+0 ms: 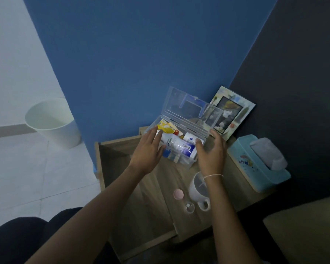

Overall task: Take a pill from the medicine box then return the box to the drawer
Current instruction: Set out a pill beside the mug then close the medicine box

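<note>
A clear plastic medicine box (181, 162) stands on the wooden nightstand (160, 187) with its lid (189, 108) raised against the blue wall. Inside lie a white bottle with a blue band (176, 145), a yellow packet (167, 127) and a small white jar (190, 138). My left hand (148, 151) rests at the box's left end, fingers spread and touching the bottle. My right hand (211, 153) curves around the box's right end, fingers apart. Left of the nightstand top, the drawer (114, 164) is pulled open. A small clear cup (189, 207) near the front holds a white pill.
A pink cap (178, 193) and a white mug (198, 188) sit under my right wrist. A turquoise tissue box (255, 166) and a picture frame (235, 111) stand to the right and behind. A white bin (51, 122) is on the floor at the left.
</note>
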